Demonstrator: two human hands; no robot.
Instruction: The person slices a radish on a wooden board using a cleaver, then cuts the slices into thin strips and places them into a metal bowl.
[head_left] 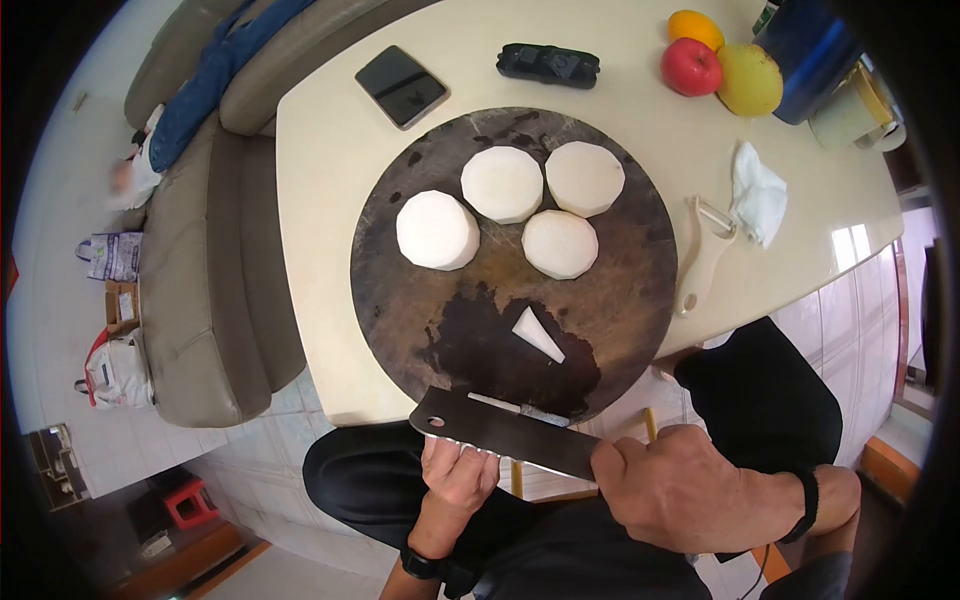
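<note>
My right hand (690,488) is wrapped round the handle of a cleaver (510,432), its dark blade pointing left across the near edge of the round dark chopping board (400,315). Curled fingers of my left hand (462,475) meet the blade's lower edge near its holed end. The blade hides the fingertips and whatever may be in them. A pale strip shows just beyond the blade. On the board sit several thick white peeled rounds, like radish, one (437,231) at the left. A white wedge (538,334) lies on the wet patch nearer me.
A peeler (707,258) and a crumpled tissue (757,195) lie right of the board on the cream table (325,250). Behind are a phone (401,87), a black pouch (548,65), fruit (750,80) and a blue bottle (808,55). Someone reclines on the sofa (205,270).
</note>
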